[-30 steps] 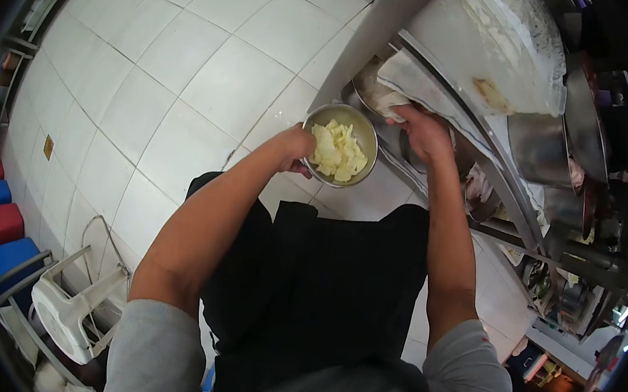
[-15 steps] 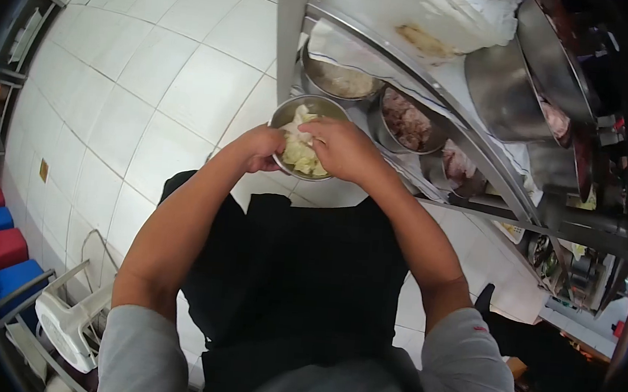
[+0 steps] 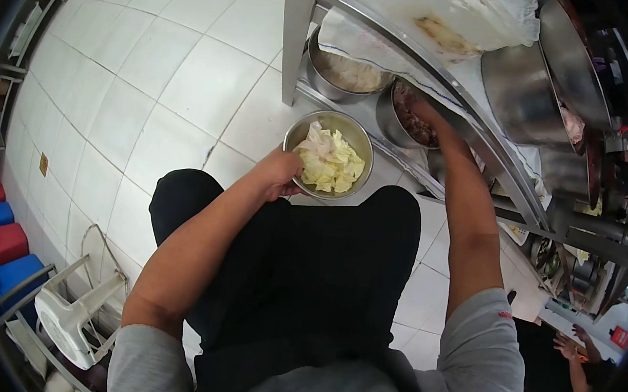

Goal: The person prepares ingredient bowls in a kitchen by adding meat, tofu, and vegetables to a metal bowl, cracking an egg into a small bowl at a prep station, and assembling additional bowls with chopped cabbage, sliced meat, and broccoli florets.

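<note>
A steel bowl (image 3: 366, 159) is gripped at its near-left rim by my left hand (image 3: 281, 174). Inside it lie pale yellow-green cabbage pieces (image 3: 335, 164) with some whitish, translucent pieces on top. My right hand (image 3: 427, 113) reaches into a second steel bowl (image 3: 385, 114) on the lower shelf, among dark reddish-brown meat (image 3: 404, 103). Its fingers are hidden down in that bowl, so their closure does not show. Beside it stands another steel bowl (image 3: 322, 83) of whitish, shredded-looking food (image 3: 348, 73).
A metal shelf frame (image 3: 298, 38) stands at the front right, with large steel pots (image 3: 521, 95) above. A cloth (image 3: 350, 39) hangs over the shelf edge. A white plastic stool (image 3: 68, 316) and red and blue containers (image 3: 2, 245) are at left. Another person's hand (image 3: 566, 345) shows at lower right.
My right hand has left the cabbage bowl and gone into the meat bowl on the shelf. My left hand still holds the cabbage bowl, which sits slightly more to the right.
</note>
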{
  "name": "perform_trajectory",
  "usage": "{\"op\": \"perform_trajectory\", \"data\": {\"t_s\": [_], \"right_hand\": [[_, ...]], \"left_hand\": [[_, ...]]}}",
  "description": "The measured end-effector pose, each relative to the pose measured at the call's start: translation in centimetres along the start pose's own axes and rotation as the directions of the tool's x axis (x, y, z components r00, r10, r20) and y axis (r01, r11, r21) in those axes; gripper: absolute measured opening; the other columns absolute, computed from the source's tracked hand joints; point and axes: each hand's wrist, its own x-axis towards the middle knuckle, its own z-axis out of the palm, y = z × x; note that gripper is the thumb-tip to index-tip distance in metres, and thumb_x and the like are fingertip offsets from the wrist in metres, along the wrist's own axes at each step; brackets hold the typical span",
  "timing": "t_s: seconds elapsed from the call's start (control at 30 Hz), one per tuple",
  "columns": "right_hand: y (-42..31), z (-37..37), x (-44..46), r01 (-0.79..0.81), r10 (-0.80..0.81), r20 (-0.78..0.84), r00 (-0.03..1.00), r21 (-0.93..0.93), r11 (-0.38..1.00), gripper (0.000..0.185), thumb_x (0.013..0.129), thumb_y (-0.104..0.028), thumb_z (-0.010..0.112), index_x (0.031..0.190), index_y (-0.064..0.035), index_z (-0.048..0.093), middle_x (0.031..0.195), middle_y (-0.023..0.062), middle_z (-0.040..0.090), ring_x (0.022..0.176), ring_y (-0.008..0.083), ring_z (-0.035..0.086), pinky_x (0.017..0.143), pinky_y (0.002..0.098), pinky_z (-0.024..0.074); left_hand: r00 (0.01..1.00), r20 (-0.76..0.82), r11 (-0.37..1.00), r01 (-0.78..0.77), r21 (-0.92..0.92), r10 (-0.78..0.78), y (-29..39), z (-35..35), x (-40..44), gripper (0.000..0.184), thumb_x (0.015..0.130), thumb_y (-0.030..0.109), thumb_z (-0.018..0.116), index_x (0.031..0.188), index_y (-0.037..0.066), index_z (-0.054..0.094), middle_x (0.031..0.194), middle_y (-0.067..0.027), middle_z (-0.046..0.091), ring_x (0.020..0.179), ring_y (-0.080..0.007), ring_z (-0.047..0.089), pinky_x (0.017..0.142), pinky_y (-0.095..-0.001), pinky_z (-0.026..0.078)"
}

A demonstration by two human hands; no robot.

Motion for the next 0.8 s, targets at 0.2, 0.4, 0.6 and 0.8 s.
{"op": "perform_trajectory", "data": {"t_s": [0.2, 0.4, 0.6, 0.8], "right_hand": [[-3.0, 1.4, -0.3, -0.110, 0.110, -0.030, 0.994, -0.024, 0.994, 0.065, 0.082, -0.033, 0.068, 0.141, -0.0102, 0.056, 0.146, 0.0209, 0.053, 0.137, 0.0364, 0.049, 0.115, 0.0404, 0.0361], [-6.4, -5.7, -4.4, -0.281, 0.259, 0.155, 0.953, 0.141, 0.949, 0.066, 0.082, -0.035, 0.071, 0.141, -0.0096, 0.055, 0.142, 0.0189, 0.057, 0.132, 0.0356, 0.053, 0.112, 0.0403, 0.0385], [1.3, 0.5, -0.9, -0.002, 0.004, -0.011, 1.000, 0.100, 0.995, 0.056, 0.088, -0.031, 0.065, 0.139, -0.0099, 0.056, 0.142, 0.0200, 0.057, 0.133, 0.0386, 0.051, 0.112, 0.0441, 0.0399], [-5.2, -0.8, -1.9, -0.305, 0.305, 0.165, 0.938, -0.023, 0.952, 0.066, 0.085, -0.027, 0.068, 0.146, -0.0079, 0.049, 0.139, 0.0257, 0.057, 0.132, 0.0410, 0.052, 0.111, 0.0432, 0.0407]], "left_hand": [[0.997, 0.021, 0.997, -0.068, -0.043, 0.069, 0.9, 0.7, -1.0, 0.044, 0.079, 0.004, 0.051, 0.123, 0.006, 0.051, 0.100, -0.0114, 0.062, 0.082, -0.0261, 0.065, 0.069, -0.0395, 0.056], [0.998, 0.036, 0.998, -0.054, -0.026, 0.055, 1.0, 0.7, -0.8, 0.049, 0.079, 0.004, 0.051, 0.128, 0.006, 0.048, 0.102, -0.0140, 0.063, 0.082, -0.0287, 0.067, 0.070, -0.0395, 0.056], [0.998, 0.049, 0.998, -0.046, -0.030, 0.048, 1.0, 0.3, 0.0, 0.051, 0.079, 0.004, 0.051, 0.129, 0.006, 0.046, 0.101, -0.0147, 0.063, 0.081, -0.0298, 0.068, 0.068, -0.0376, 0.057], [0.995, 0.020, 0.995, -0.093, -0.022, 0.093, 0.9, 0.7, -0.7, 0.056, 0.079, 0.004, 0.050, 0.134, 0.008, 0.043, 0.104, -0.0150, 0.062, 0.079, -0.0297, 0.068, 0.066, -0.0366, 0.056]]}}
